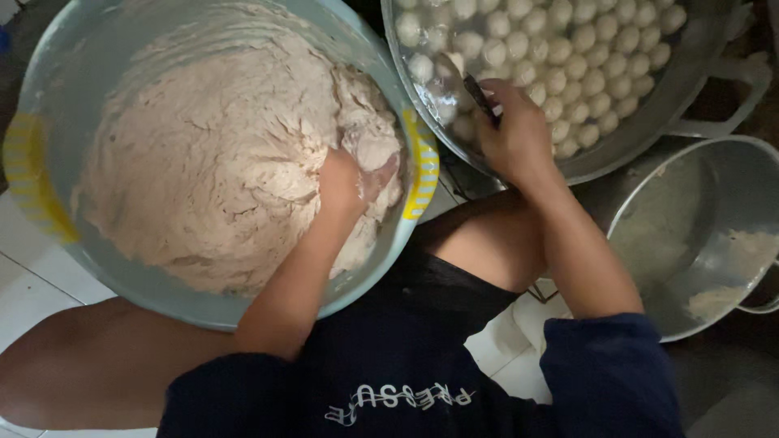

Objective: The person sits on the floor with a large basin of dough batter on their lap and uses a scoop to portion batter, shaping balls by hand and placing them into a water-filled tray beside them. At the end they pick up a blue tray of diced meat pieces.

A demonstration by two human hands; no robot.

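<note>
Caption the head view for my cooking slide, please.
Left hand in pale dough; right hand holds spoon over pot of balls.

1. Left hand [350,182] sunk into pale paste, fingers curled and half buried, smeared with it.
2. Left forearm bare, running from the lower middle up to the wrist, slightly bent inward.
3. Right hand [513,134] closed around a dark slim handle, knuckles up, thumb side toward the left.
4. Right forearm bare, angled from the lower right up and left to the wrist; dark blue sleeve pushed up above the elbow.
5. Both knees bare and spread, one low at left, one between the forearms.
6. Hands well apart, the left lower than the right.
</note>
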